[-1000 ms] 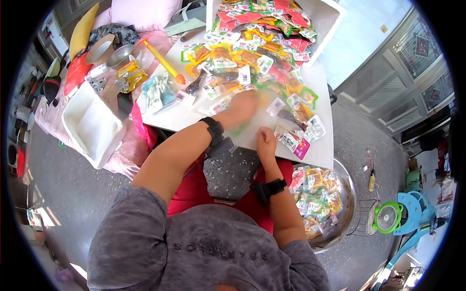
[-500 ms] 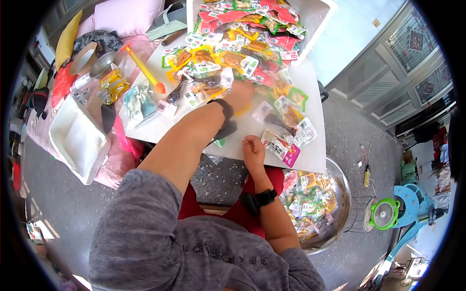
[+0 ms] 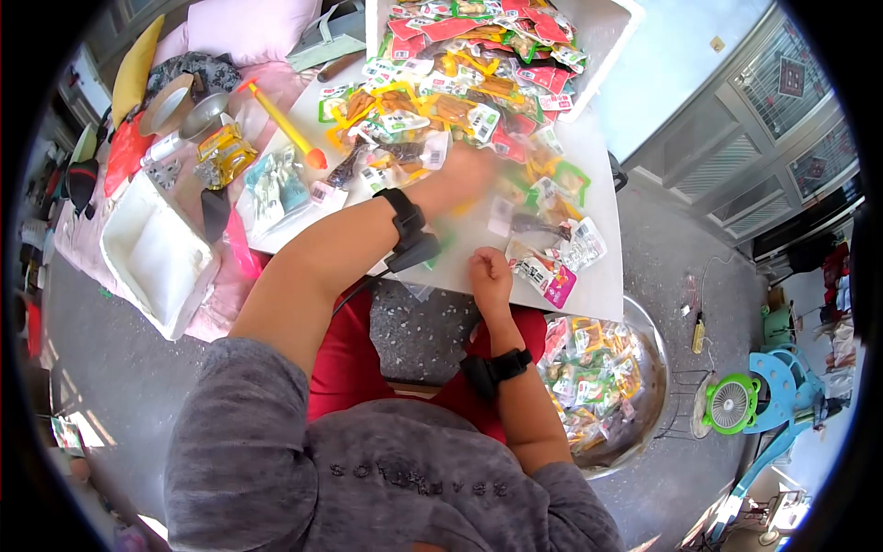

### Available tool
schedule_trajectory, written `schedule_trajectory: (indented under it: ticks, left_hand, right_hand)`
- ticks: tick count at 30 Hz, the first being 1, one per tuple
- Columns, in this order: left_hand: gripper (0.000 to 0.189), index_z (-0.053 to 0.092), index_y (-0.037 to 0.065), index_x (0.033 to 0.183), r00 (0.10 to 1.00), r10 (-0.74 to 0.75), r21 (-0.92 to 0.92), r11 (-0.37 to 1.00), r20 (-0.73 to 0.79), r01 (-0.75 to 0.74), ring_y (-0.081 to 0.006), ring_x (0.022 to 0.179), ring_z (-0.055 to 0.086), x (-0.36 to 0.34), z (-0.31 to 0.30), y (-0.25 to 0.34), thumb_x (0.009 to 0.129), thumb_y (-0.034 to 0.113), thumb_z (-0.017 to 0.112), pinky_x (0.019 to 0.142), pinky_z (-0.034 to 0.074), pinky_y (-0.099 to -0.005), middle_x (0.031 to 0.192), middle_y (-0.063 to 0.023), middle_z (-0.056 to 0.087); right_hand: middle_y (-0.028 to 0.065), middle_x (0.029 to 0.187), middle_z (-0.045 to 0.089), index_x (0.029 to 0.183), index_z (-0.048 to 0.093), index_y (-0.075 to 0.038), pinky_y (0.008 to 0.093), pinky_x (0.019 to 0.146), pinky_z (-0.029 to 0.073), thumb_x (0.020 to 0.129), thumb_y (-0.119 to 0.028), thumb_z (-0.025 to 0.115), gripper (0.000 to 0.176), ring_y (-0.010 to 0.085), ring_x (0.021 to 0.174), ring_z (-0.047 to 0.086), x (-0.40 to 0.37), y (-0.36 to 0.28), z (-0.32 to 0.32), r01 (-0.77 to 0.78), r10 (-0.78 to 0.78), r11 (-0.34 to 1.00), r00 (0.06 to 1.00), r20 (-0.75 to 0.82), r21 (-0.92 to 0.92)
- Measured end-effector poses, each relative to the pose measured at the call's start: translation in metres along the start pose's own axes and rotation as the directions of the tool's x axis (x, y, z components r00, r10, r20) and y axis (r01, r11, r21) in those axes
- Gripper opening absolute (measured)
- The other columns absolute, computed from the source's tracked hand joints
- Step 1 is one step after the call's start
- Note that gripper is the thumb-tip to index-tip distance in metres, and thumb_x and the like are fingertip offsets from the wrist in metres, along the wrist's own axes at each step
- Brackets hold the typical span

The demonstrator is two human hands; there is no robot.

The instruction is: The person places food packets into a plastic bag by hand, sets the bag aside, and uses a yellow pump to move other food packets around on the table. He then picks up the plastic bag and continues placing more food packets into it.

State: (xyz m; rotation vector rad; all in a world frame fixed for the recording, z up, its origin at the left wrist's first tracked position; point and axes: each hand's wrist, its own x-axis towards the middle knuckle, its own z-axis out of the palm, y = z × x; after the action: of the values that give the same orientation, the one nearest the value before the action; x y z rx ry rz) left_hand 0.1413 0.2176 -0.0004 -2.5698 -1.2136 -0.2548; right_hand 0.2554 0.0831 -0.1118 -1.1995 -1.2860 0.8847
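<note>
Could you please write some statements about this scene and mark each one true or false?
1. The right hand is curled near the table's edge. True.
2. The metal basin stands on the table. False: the metal basin is below the table.
3. The white box at the table's far end holds packets. True.
4. The fan is pink. False: the fan is green.
5. The left hand is inside the metal basin. False: the left hand is over the table.

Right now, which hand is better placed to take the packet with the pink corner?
Probably the right hand, curled close beside that pink-cornered packet; the left hand, blurred, is farther up the table near other packets.
</note>
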Motion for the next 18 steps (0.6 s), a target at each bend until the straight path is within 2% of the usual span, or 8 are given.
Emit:
schedule_trajectory:
  ticks: [2, 5, 6, 9, 12, 15, 18]
  left_hand:
    - [0.021, 0.056, 0.010, 0.084, 0.998, -0.036, -0.005, 0.999, 0.059, 0.037, -0.0194, 0.063, 0.057, -0.023, -0.016, 0.008, 0.064, 0.013, 0.052, 0.057, 0.043, -0.0346, 0.082, -0.0049, 0.054]
    - [0.021, 0.055, 0.008, 0.083, 0.958, -0.035, -0.029, 0.999, -0.286, 0.028, -0.0189, 0.058, 0.057, -0.068, -0.002, 0.012, 0.063, 0.013, 0.051, 0.051, 0.043, -0.0343, 0.082, -0.0036, 0.055]
    - [0.021, 0.055, 0.008, 0.086, 0.949, -0.072, -0.146, 0.989, -0.306, 0.028, -0.0204, 0.058, 0.057, -0.079, -0.009, 0.014, 0.065, 0.013, 0.051, 0.054, 0.044, -0.0350, 0.080, -0.0036, 0.055]
    - [0.018, 0.054, 0.008, 0.087, 0.964, -0.205, -0.341, 0.930, -0.172, 0.137, -0.0253, 0.062, 0.056, -0.114, -0.022, 0.022, 0.070, 0.013, 0.049, 0.062, 0.044, -0.0357, 0.083, -0.0071, 0.056]
    - [0.012, 0.053, 0.007, 0.084, 0.893, -0.417, -0.622, 0.748, -0.168, 0.232, -0.0293, 0.068, 0.054, -0.136, -0.031, 0.032, 0.074, 0.010, 0.047, 0.064, 0.043, -0.0356, 0.080, -0.0123, 0.055]
    - [0.009, 0.051, 0.004, 0.081, 0.808, -0.564, -0.654, 0.679, -0.173, 0.333, -0.0312, 0.073, 0.052, -0.145, -0.016, 0.023, 0.076, 0.009, 0.045, 0.063, 0.042, -0.0358, 0.077, -0.0158, 0.054]
    - [0.007, 0.049, 0.003, 0.079, 0.710, -0.677, -0.787, 0.539, -0.193, 0.300, -0.0303, 0.067, 0.052, -0.145, -0.003, 0.011, 0.077, 0.008, 0.046, 0.060, 0.041, -0.0353, 0.072, -0.0160, 0.052]
  right_hand:
    - [0.0016, 0.071, 0.050, 0.085, 0.052, 0.000, 0.0193, 0.058, 0.039, 0.075, -0.001, 0.052, 0.010, 0.0066, 0.063, 0.045, 0.001, -0.003, 0.000, 0.055, -0.055, 0.998, 0.998, -0.008, -0.016]
    - [0.0013, 0.072, 0.050, 0.085, 0.052, 0.000, 0.0194, 0.060, 0.040, 0.075, -0.001, 0.052, 0.010, 0.0071, 0.065, 0.046, 0.003, 0.010, 0.000, 0.054, -0.054, 0.998, 0.998, -0.013, 0.033]
    - [0.0009, 0.072, 0.050, 0.085, 0.051, -0.001, 0.0193, 0.057, 0.040, 0.075, -0.001, 0.051, 0.010, 0.0068, 0.063, 0.046, 0.005, 0.013, 0.000, 0.022, -0.021, 0.999, 1.000, -0.008, 0.045]
    - [0.0009, 0.072, 0.050, 0.085, 0.051, -0.002, 0.0188, 0.053, 0.039, 0.076, -0.001, 0.051, 0.010, 0.0065, 0.061, 0.046, 0.002, -0.013, 0.001, -0.043, 0.040, 0.988, 0.999, 0.022, 0.151]
    - [0.0022, 0.072, 0.051, 0.087, 0.050, -0.002, 0.0187, 0.050, 0.039, 0.075, -0.001, 0.050, 0.011, 0.0065, 0.059, 0.046, 0.005, -0.007, 0.001, -0.069, 0.067, 0.989, 0.998, 0.016, 0.132]
    - [0.0031, 0.072, 0.052, 0.088, 0.050, -0.001, 0.0196, 0.050, 0.040, 0.075, -0.002, 0.050, 0.013, 0.0074, 0.059, 0.047, 0.008, -0.004, 0.000, -0.096, 0.095, 0.989, 0.995, 0.016, 0.114]
    - [0.0038, 0.072, 0.052, 0.089, 0.050, -0.001, 0.0204, 0.051, 0.041, 0.074, -0.003, 0.050, 0.015, 0.0085, 0.059, 0.049, 0.009, -0.006, -0.001, -0.144, 0.142, 0.981, 0.989, 0.031, 0.127]
